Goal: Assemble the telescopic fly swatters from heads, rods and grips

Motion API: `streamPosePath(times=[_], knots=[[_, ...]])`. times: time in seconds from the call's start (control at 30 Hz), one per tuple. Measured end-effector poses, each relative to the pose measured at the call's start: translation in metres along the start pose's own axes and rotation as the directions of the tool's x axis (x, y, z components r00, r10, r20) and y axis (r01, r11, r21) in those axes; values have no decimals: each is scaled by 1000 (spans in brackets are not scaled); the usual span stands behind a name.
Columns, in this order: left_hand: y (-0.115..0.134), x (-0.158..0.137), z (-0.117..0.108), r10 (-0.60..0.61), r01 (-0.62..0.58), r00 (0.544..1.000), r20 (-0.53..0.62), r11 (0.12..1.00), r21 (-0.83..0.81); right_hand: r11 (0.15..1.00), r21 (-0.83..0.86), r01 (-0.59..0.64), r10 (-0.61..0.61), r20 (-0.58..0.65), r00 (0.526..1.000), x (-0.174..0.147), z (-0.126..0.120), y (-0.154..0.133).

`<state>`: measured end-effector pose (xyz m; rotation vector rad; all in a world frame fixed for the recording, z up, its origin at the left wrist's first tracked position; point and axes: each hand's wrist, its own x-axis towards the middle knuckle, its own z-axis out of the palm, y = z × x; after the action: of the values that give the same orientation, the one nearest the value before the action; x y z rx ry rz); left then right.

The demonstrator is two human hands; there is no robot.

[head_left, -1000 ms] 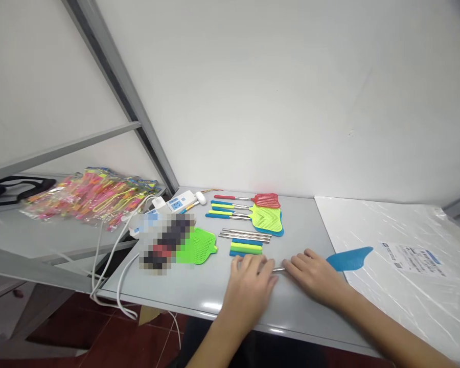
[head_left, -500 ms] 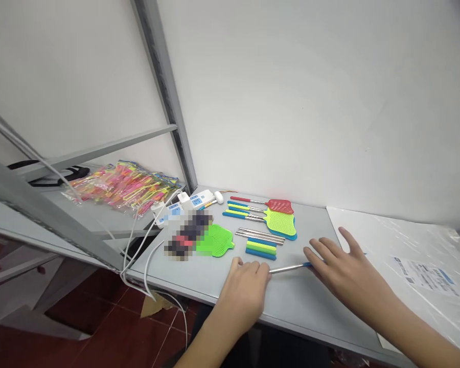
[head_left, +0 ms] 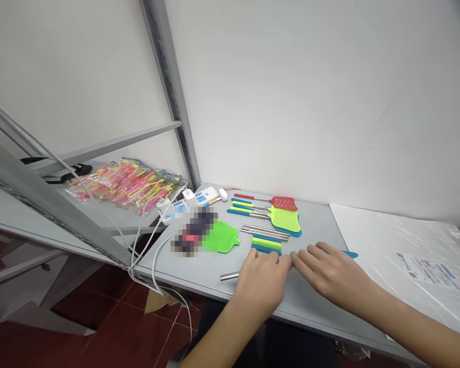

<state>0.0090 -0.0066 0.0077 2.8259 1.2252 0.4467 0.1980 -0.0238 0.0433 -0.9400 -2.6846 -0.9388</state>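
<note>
Both my hands are close together over the front of the table. My left hand [head_left: 263, 281] is closed around a thin metal rod [head_left: 230, 276], whose bare end sticks out to the left. My right hand [head_left: 329, 271] is closed over a blue fly swatter part [head_left: 350, 254]; only its rounded tip shows, the rest being hidden. Just behind my left hand lie short blue and yellow-green handle tubes [head_left: 267, 244] and several loose metal rods [head_left: 265, 233]. Further back are assembled fly swatters: a red one [head_left: 284, 203] and a yellow-green one [head_left: 284, 220] over blue.
A green swatter head [head_left: 224, 237] lies left, beside a pixelated patch. Power strips [head_left: 201, 198] with white cables [head_left: 150, 263] stand near the metal rack post [head_left: 168, 82]. Bagged colourful items [head_left: 126, 184] fill the left shelf. White plastic-wrapped sheeting [head_left: 391, 230] covers the right.
My left hand has slid right along the rod, and the rod's end now sticks out on its left. My right hand's fingers have closed in, and the hands almost meet.
</note>
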Motion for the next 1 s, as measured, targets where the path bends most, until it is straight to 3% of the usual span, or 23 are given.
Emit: streamPosePath(times=[0.23,0.3,0.43,0.5,0.6,0.7,0.77,0.83,0.9,1.0], knots=[[0,4,4,68,-68,996,54,998,-10,996,83,20,-25,61,998,-12,22,0],[-8,-3,4,47,-47,997,64,999,-4,996,84,18,-23,59,998,-33,30,24],[-45,-26,-1,-171,170,985,29,985,33,982,-81,-171,166,-70,984,-88,33,96],[-56,-35,-4,-225,225,974,15,974,9,934,-136,-331,316,-121,941,-99,29,114],[-53,-40,-8,-251,251,968,9,963,-102,949,-48,-312,299,-176,938,-76,23,98],[-39,-43,-10,-291,281,957,-20,938,-201,920,96,-380,391,-283,876,-25,24,59],[-35,-49,-11,-332,312,942,-56,923,-224,845,331,-420,516,-299,803,11,26,38],[-36,-56,-12,-362,335,927,-97,917,-217,700,576,-421,633,-229,740,44,29,24],[-38,-63,-13,-380,350,914,-141,915,-201,490,751,-443,719,-61,692,71,35,14],[-40,-68,-12,-396,360,899,-189,912,-198,177,861,-477,738,205,643,105,53,1]])
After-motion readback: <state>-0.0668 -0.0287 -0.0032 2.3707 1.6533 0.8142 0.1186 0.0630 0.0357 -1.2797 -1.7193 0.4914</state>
